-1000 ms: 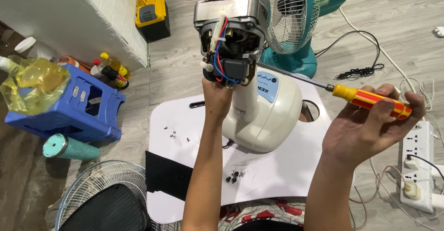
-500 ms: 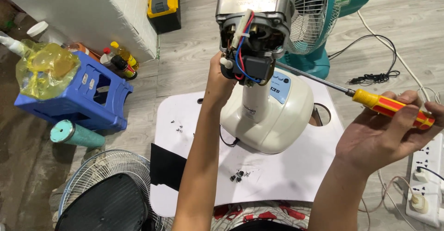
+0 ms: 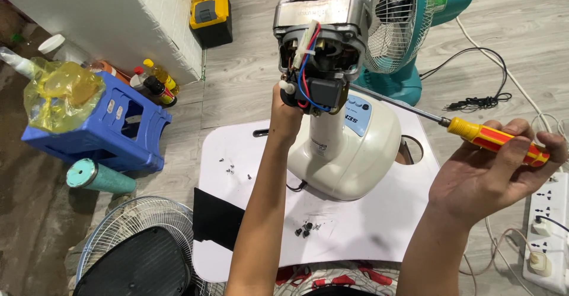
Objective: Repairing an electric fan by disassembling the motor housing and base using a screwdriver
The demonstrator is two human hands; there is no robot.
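Head view: blue oval label (image 3: 358, 111) on white fan base (image 3: 349, 153).

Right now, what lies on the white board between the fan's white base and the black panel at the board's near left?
Head view: a small cluster of dark screws lies on the white board between the white base and the black panel.

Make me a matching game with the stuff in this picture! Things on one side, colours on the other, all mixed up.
Things:
1. screwdriver handle
2. plastic stool
3. fan base
4. standing fan behind

Colours:
a. teal
b. cream white
c. yellow and red
d. blue

Pairs: 1-c, 2-d, 3-b, 4-a
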